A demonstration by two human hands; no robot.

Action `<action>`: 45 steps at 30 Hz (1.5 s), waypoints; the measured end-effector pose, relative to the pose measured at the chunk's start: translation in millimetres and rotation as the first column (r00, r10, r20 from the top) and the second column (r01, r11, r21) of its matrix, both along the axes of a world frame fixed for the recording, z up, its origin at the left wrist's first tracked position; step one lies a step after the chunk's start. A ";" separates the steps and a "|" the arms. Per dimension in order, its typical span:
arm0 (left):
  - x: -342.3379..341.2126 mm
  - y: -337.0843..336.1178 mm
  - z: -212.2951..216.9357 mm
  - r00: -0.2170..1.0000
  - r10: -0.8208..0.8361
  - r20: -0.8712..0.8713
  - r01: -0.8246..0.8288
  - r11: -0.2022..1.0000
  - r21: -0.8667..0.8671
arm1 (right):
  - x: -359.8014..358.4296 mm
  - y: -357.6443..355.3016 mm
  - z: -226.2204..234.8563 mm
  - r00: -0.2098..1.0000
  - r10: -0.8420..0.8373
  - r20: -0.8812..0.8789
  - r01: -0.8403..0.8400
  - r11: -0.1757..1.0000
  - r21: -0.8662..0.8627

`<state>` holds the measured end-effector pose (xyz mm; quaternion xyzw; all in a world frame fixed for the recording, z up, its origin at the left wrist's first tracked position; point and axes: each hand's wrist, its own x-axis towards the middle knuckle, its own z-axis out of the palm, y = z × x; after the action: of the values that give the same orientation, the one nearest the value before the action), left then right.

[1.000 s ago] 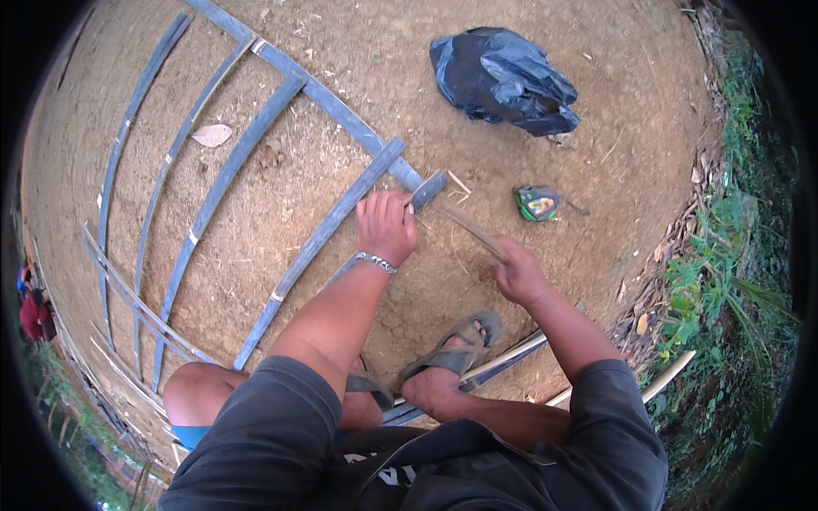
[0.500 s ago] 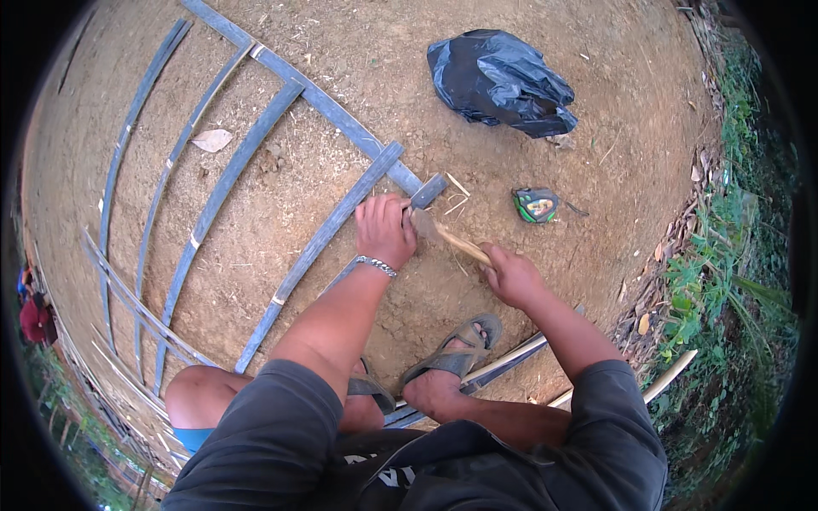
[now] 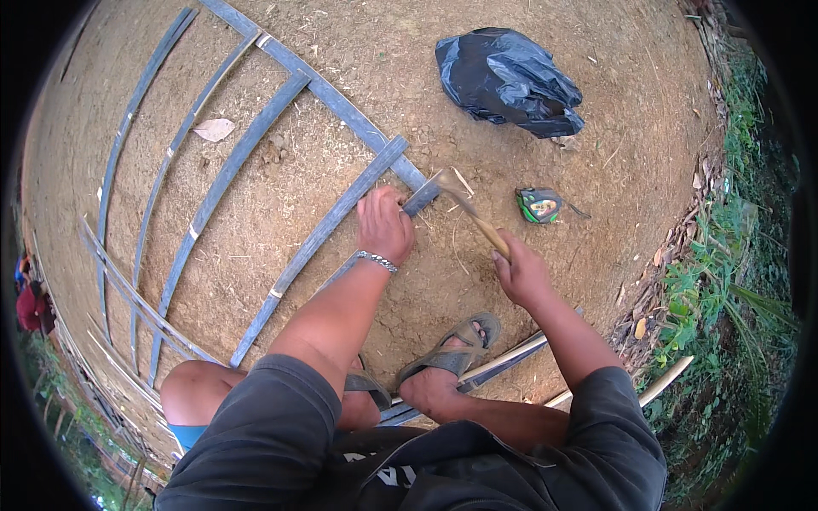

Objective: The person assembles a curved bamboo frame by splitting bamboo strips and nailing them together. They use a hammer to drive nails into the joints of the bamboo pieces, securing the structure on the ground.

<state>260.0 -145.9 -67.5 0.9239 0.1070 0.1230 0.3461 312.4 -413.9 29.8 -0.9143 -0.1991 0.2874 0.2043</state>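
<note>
My right hand [image 3: 521,271] is closed round the wooden handle of a hammer [image 3: 479,220]. Its head lies at the far end of a short-looking stretch of dark wooden slat [image 3: 421,199], at the corner of a slatted frame. My left hand [image 3: 385,225] grips this same slat just nearer to me, fingers curled over it; most of the slat is hidden under my hand and forearm. The slat crosses the end of a long dark rail [image 3: 345,111]. Left of my left hand, another slat [image 3: 328,228] lies across the rail.
Further slats [image 3: 223,186] fan out at the left on bare soil. A black plastic bag [image 3: 509,83] lies at the far right, with a green and black tape measure [image 3: 538,205] nearer. Loose strips [image 3: 511,356] lie by my sandalled foot [image 3: 452,347]. Green plants [image 3: 707,298] edge the right.
The hammer head has shifted away and to the right, from beside my left hand to the slat's end. My left hand stays on the slat.
</note>
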 end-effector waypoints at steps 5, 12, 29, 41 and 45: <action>3.0 -0.2 0.1 1.000 0.001 0.028 -0.001 1.000 -0.013 | -3.8 -9.4 -27.4 0.988 0.070 0.138 -0.090 0.986 0.144; 2.1 0.1 3.0 1.000 -0.005 0.005 0.005 1.000 -0.024 | -7.3 -7.8 -25.0 0.999 0.030 0.044 -0.030 1.000 -0.005; -4.7 4.9 9.8 0.997 -0.073 -0.031 0.071 0.995 -0.067 | -14.2 -83.7 2.1 0.933 0.252 0.257 -0.222 0.965 -0.143; -37.0 60.8 53.2 0.991 0.134 -0.024 -0.133 0.991 0.027 | 117.3 141.6 -23.8 0.996 -0.085 -0.028 0.089 0.966 0.243; -71.1 91.0 65.2 0.967 0.139 -0.213 -0.126 0.989 0.074 | 134.1 190.3 -38.9 0.991 -0.109 -0.081 0.125 0.964 0.236</action>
<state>188.8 -54.9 -2.2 0.9325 0.2021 0.0472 0.2956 446.5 -223.6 -9.1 -0.8828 -0.1710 0.2790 0.3369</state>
